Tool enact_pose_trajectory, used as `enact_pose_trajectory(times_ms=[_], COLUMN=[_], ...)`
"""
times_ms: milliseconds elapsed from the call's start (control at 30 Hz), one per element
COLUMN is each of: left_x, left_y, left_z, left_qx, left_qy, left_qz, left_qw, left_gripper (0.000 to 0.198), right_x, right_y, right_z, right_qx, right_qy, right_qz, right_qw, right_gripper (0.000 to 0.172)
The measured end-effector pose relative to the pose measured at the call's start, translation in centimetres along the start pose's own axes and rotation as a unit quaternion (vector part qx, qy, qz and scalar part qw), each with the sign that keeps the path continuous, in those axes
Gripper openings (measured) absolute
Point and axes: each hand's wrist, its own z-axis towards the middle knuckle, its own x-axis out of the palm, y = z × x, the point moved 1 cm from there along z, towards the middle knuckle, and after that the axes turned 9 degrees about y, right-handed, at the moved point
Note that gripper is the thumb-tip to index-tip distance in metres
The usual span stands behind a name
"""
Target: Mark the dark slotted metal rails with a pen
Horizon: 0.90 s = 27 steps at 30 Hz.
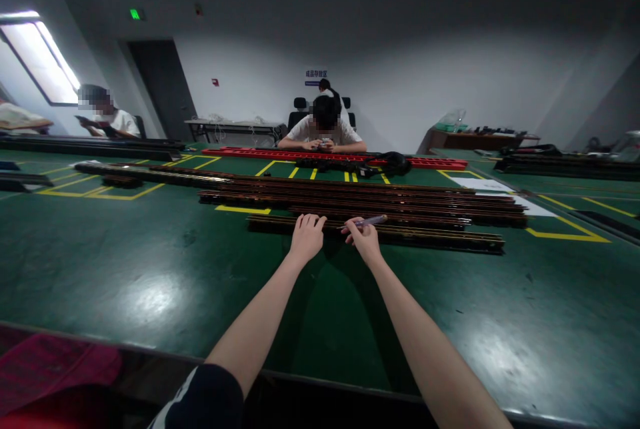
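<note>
Both my arms stretch far across a green table (150, 269). My left hand (307, 235) rests palm down on the nearest long dark metal rail (425, 235), fingers curled over its edge. My right hand (364, 237) is beside it, closed on a thin purple pen-like tool (369, 221) that lies level over the same rail, its tip pointing right. Behind this rail lie several more long brown rails (360, 201) side by side.
Yellow floor-style markings (567, 237) cross the table. A long red rack (330, 157) lies farther back, with a seated person (324, 130) behind it. Another person (103, 115) sits at far left. White paper (483, 184) lies at right. A red cloth (50, 369) is near my left.
</note>
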Motion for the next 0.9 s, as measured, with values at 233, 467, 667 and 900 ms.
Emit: enact_pose_trajectory(times_ms=[233,467,667,900], left_x=[-0.2,0.1,-0.1,-0.1], left_y=[-0.1,0.4,0.3,0.6], left_z=[0.0,0.1,0.2,0.1], left_qx=[-0.005,-0.024,-0.045,-0.026], left_qy=[0.0,-0.005,-0.002,-0.009], left_qz=[-0.01,-0.033,-0.043,-0.05], left_qw=[1.0,0.999,0.998,0.998], left_gripper=[0.043,0.045,0.045,0.049], right_x=[-0.1,-0.1,0.0,-0.1], right_y=[0.8,1.0,1.4,1.3], right_z=[-0.1,-0.5,-0.6,-0.4], right_qx=[-0.008,0.0,-0.006,0.017], right_qy=[0.001,0.007,0.026,-0.041], right_qz=[0.004,-0.001,0.009,0.027], right_qw=[1.0,1.0,1.0,0.999], right_gripper=[0.043,0.047,0.047,0.045])
